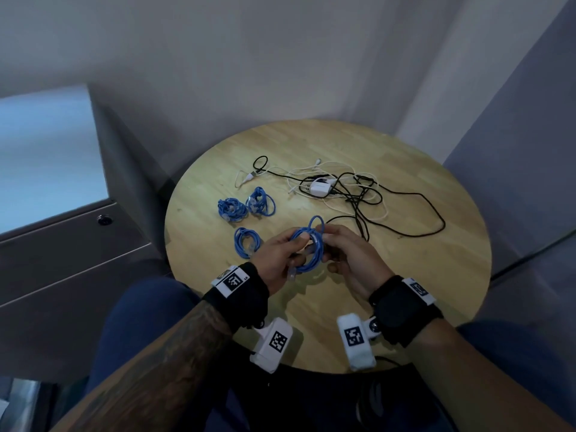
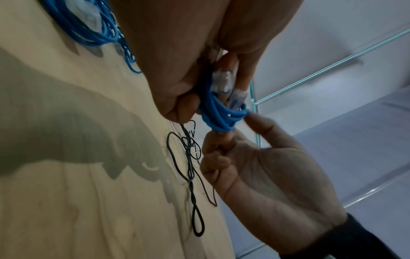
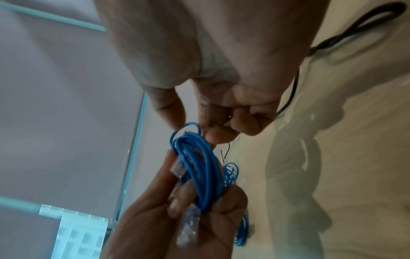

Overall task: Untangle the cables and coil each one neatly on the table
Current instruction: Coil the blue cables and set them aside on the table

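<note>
Both hands grasp one blue Ethernet cable coil (image 1: 307,249) — left hand (image 1: 277,255) clamping, right hand (image 1: 349,254) pinching; loops should be kept even

Pale wooden table (image 1: 420,275) with glossy finish; blue cable (image 1: 307,244) of smooth plastic sheathing

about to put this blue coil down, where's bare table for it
Free: bare wood right of the hands, between the black cable loop and the table rim. Also the far strip beyond the black and white tangle. Crowded: the left side, where three blue coils lie, and the middle under the tangle.
</note>
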`<state>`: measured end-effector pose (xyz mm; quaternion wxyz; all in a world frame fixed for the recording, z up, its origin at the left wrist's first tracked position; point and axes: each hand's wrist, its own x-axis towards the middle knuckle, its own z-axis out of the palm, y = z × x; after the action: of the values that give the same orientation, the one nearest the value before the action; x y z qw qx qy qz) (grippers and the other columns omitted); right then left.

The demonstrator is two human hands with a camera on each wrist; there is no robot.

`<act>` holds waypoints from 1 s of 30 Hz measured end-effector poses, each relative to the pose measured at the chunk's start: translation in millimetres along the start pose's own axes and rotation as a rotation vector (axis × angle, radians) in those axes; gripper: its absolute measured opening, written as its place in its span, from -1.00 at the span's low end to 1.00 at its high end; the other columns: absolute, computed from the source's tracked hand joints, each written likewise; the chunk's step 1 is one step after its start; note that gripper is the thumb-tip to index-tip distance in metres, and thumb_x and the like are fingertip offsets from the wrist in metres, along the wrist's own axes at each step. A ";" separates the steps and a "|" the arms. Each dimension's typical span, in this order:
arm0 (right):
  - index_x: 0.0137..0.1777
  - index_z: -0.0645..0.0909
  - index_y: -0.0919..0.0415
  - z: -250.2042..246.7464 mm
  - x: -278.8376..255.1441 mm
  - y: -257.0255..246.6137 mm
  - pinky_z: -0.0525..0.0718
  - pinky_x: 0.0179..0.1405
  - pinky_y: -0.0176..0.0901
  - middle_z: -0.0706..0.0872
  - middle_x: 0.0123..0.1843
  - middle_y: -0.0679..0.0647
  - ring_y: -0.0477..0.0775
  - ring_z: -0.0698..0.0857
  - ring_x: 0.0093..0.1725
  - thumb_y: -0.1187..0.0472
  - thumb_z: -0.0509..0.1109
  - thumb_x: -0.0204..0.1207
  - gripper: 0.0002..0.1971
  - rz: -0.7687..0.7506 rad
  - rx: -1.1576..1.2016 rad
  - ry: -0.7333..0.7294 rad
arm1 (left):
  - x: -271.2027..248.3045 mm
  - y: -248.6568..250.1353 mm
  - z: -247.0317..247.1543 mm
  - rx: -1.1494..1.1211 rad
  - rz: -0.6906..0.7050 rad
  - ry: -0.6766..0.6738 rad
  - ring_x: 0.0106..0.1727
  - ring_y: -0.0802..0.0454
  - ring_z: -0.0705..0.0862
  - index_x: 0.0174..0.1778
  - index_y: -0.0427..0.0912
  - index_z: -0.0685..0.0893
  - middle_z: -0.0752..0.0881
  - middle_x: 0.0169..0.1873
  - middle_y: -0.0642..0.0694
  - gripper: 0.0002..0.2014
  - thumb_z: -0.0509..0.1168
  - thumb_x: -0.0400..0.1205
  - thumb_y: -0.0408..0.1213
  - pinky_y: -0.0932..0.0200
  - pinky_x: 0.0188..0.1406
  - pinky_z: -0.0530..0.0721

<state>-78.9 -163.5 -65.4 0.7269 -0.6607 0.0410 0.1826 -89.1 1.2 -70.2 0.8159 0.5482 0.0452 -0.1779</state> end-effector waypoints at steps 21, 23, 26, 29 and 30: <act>0.58 0.35 0.08 5.7 4.7 21.4 0.76 0.18 -0.02 0.82 0.14 0.08 0.07 0.81 0.13 0.07 0.66 0.37 -0.19 -0.239 -0.198 -0.103 | 5.7 -9.0 4.8 -0.104 0.037 0.019 -0.15 -0.10 0.69 0.31 -0.41 0.52 0.68 -0.07 -0.32 -0.73 0.16 0.76 -0.34 0.16 -0.24 0.71; 0.54 0.41 0.09 10.3 6.0 22.6 0.76 0.18 0.01 0.84 0.13 0.08 0.08 0.82 0.12 0.01 0.64 0.40 -0.25 -0.239 -0.189 -0.045 | 4.9 -6.9 4.7 -0.161 0.008 0.009 -0.30 0.00 0.65 0.27 -0.39 0.54 0.67 -0.21 -0.21 -0.76 0.16 0.75 -0.35 0.24 -0.37 0.66; 0.20 0.58 0.11 14.0 4.9 16.5 0.70 0.01 0.08 0.85 -0.14 0.07 0.10 0.80 -0.15 -0.08 0.44 0.59 -0.67 -0.252 -0.128 0.071 | 5.1 -10.6 4.9 -0.134 -0.005 -0.043 -0.54 0.18 0.35 0.19 -0.30 0.52 0.49 -0.34 -0.07 -0.84 0.14 0.77 -0.33 0.32 -0.50 0.33; -0.06 0.59 0.18 10.1 4.7 14.9 0.61 -0.20 0.01 0.70 -0.41 0.04 0.04 0.66 -0.38 -0.10 0.35 0.66 -0.68 -0.245 -0.133 0.133 | 4.9 -18.5 7.1 -0.012 0.046 -0.083 -0.54 0.17 0.35 0.17 -0.29 0.47 0.54 -0.31 -0.12 -0.87 0.12 0.78 -0.33 0.32 -0.51 0.34; -0.08 0.60 0.20 9.0 4.6 14.2 0.61 -0.23 0.00 0.69 -0.41 0.07 0.04 0.65 -0.38 -0.06 0.35 0.68 -0.69 -0.245 -0.135 0.147 | 4.7 -20.1 8.5 0.027 0.062 -0.091 -0.54 0.17 0.35 0.15 -0.28 0.46 0.54 -0.32 -0.11 -0.89 0.13 0.77 -0.33 0.32 -0.52 0.34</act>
<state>-80.8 -152.9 -79.1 0.6927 -0.7197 0.0009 0.0461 -92.6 -14.4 -85.8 0.8147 0.5519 -0.0113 -0.1777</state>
